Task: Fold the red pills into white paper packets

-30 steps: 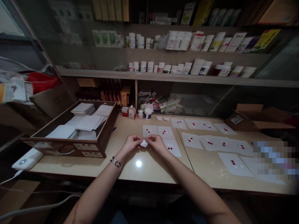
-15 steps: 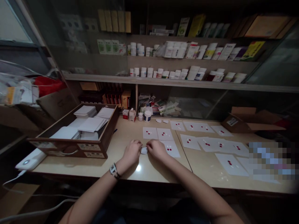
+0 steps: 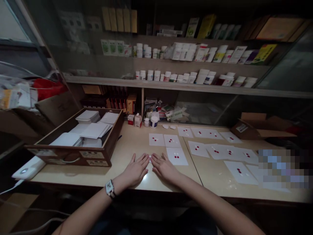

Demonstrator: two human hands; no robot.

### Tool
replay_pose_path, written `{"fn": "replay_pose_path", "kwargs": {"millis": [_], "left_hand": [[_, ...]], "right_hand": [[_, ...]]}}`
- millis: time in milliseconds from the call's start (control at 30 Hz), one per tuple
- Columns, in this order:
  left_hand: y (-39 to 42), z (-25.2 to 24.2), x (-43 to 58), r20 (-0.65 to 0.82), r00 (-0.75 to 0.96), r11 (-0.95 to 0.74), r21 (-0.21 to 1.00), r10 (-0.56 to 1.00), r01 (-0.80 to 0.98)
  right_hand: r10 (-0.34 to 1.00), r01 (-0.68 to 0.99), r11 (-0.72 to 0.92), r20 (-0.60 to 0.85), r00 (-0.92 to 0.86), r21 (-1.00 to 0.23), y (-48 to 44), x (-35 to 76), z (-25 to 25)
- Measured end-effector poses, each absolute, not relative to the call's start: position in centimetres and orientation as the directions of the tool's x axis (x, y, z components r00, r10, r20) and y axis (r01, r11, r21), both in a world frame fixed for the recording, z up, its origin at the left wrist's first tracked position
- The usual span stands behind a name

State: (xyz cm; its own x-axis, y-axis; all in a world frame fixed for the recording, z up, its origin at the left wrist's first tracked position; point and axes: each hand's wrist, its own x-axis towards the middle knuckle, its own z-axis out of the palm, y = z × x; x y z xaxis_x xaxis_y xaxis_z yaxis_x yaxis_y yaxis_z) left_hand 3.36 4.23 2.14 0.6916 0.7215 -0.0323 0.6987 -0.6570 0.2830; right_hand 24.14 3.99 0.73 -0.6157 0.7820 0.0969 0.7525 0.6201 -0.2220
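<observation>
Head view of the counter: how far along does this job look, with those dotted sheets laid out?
Done so far: white sheets with red dots lie spread across the counter. In hand: nothing is gripped; the left hand and right hand lie flat beside a small white scrap. Left: white paper stacks remain in the wooden drawer, and two small white pieces sit by the far sheets.

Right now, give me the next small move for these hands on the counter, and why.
Probably pinch up the small white piece next: it lies right between your left hand and right hand, both flat and open, palms down. The red-dotted white sheet beside your right hand looks the nearest place to set it.
</observation>
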Motion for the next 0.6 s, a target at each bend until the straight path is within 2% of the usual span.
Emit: {"fn": "replay_pose_path", "kwargs": {"millis": [133,300,467,600], "left_hand": [[5.1,2.9,3.8,0.06,0.671,-0.65,0.323,0.739,0.688],[7.3,3.9,5.5,0.186,0.526,-0.556,0.353,0.83,0.752],[10.4,4.4,6.6,0.302,0.42,-0.508,0.339,0.856,0.792],[12.5,4.8,6.8,0.407,0.334,-0.483,0.35,0.85,0.803]], "right_hand": [[0.793,0.74,0.608,0.161,-0.588,-0.288,5.2,23.7,1.9],[0.844,0.79,0.537,0.193,-0.501,-0.295,6.5,22.3,2.5],[0.816,0.8,0.572,0.231,-0.53,-0.183,6.4,21.8,1.7],[0.75,0.758,0.649,0.226,-0.622,-0.067,6.5,21.8,1.2]]}}
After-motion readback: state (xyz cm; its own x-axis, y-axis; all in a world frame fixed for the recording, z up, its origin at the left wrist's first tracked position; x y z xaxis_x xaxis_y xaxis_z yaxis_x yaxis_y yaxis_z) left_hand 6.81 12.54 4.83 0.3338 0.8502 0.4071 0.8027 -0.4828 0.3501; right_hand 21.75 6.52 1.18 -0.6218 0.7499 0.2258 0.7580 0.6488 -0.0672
